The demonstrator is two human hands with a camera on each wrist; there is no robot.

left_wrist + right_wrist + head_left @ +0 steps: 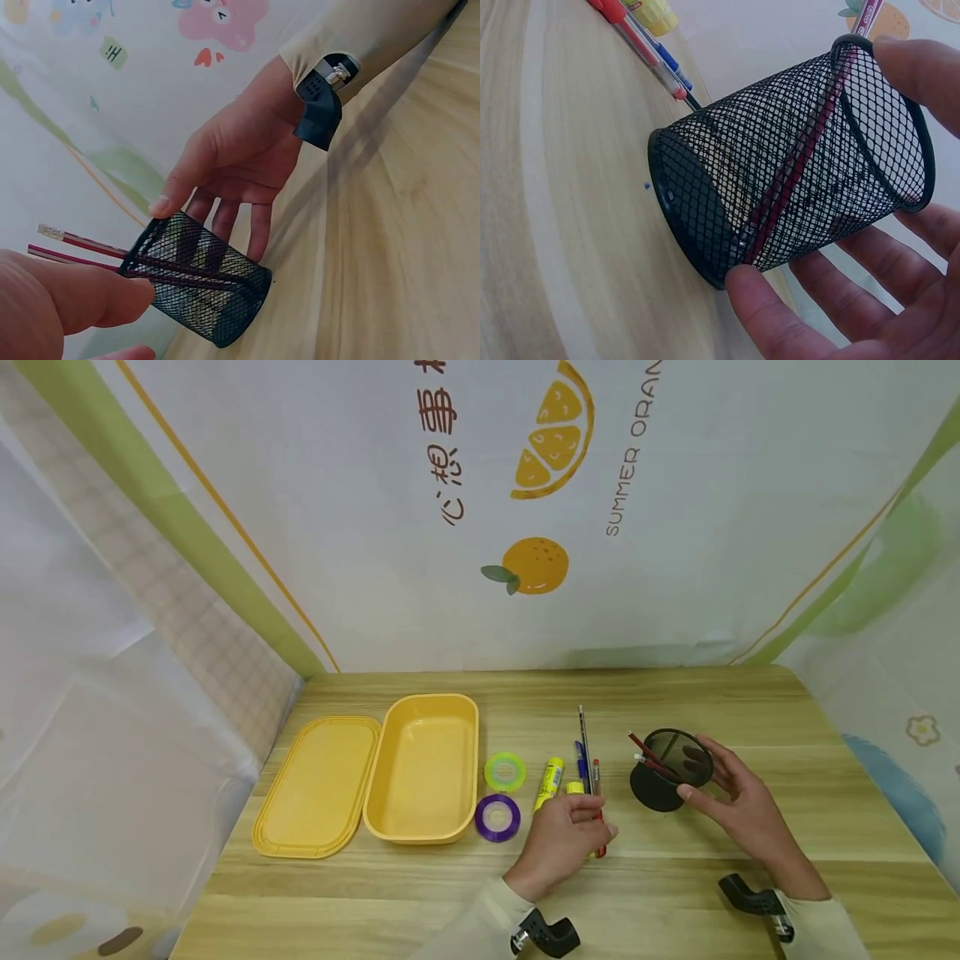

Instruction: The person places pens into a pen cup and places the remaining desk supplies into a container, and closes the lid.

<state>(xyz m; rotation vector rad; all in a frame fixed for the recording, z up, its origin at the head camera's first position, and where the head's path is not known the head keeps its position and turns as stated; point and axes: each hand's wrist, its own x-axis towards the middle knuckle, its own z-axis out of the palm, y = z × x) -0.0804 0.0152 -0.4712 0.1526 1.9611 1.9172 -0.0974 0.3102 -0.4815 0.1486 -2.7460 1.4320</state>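
Observation:
A black mesh pen holder with two dark red pencils leaning in it is held by my right hand. In the left wrist view its thumb lies at the rim and its fingers along the side. My left hand hovers over the pens and glue sticks, its fingers loosely bent and nothing visible in them. Beneath or beside it lie a red pen, a blue pen, a dark pencil and a yellow glue stick. A second glue stick is partly hidden by the hand.
Left of the hands, a green tape roll lies behind a purple tape roll. Farther left sit a yellow plastic box and its flat yellow lid. A printed cloth hangs behind the wooden table.

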